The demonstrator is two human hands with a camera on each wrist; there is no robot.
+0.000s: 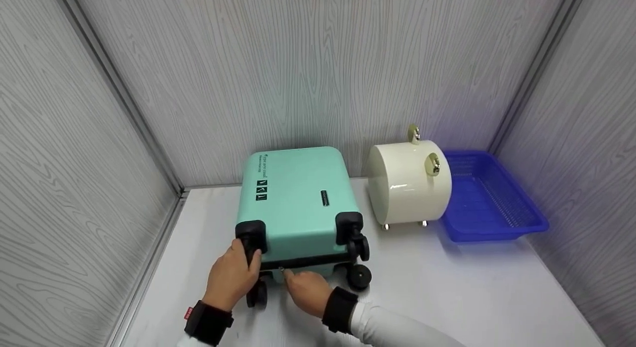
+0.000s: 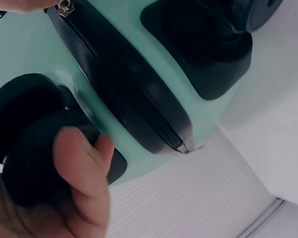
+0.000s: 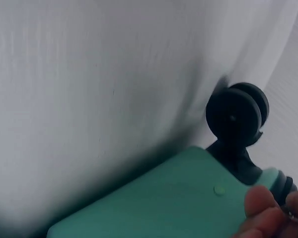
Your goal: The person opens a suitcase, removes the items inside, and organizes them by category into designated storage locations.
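- Mint green suitcase point(image 1: 298, 203) lying flat on the white table point(image 1: 447, 287), wheels toward the person.
- Left hand point(image 1: 231, 277) wrapped around a black wheel point(image 2: 35, 144).
- Right hand point(image 1: 308, 290) pinching the zipper pull point(image 1: 281, 270) at the black zipper band point(image 2: 124, 94).
- Cream round case point(image 1: 410, 183) and blue basket point(image 1: 516, 222) sitting close by.

The mint-green suitcase point(image 1: 298, 198) carries the only markings. Near its far left corner, dark lettering runs in two short lines along the left edge, but it is too small to read. Just nearer along that same edge sit three small black squares with white symbols inside, also too small to make out. A small dark strip lies near the middle of the top face, with nothing legible on it. A red tag on the left wristband point(image 1: 209, 322) shows white marks that cannot be read.
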